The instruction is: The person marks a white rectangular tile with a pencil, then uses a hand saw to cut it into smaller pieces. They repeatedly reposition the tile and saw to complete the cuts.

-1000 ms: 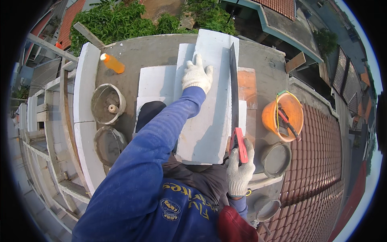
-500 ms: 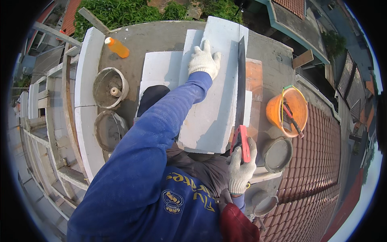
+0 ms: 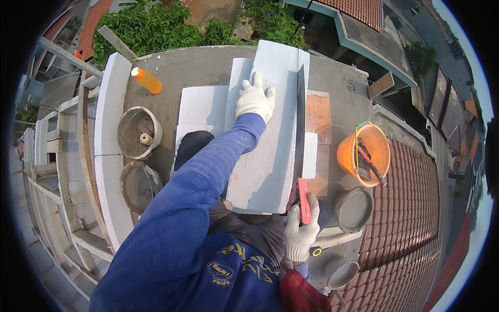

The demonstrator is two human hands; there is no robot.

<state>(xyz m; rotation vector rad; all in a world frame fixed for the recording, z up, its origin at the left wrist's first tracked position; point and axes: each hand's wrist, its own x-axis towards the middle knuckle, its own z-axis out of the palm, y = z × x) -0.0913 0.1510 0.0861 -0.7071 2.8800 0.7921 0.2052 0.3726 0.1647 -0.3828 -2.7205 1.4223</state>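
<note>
Block: white lightweight concrete block (image 3: 267,135) lies flat on the concrete slab (image 3: 197,70), atop other blocks.
Saw: handsaw (image 3: 300,130) lies along its right edge; cut depth unclear.
Left hand (image 3: 254,99): fingers spread, pressing the block.
Right hand (image 3: 300,234): fingers wrapped round the red handle.
Nearby: orange bucket (image 3: 347,156), mortar pails (image 3: 125,138).

The block (image 3: 267,130) is plain white. On it rests a white knit-gloved left hand (image 3: 254,99) with a blue sleeve (image 3: 208,182). Along the block's right edge runs a dark saw (image 3: 300,119) with a red handle, held by the white-gloved right hand (image 3: 300,234). Right of the block stands an orange bucket (image 3: 349,156); left of it lies an orange bottle (image 3: 147,80).
</note>
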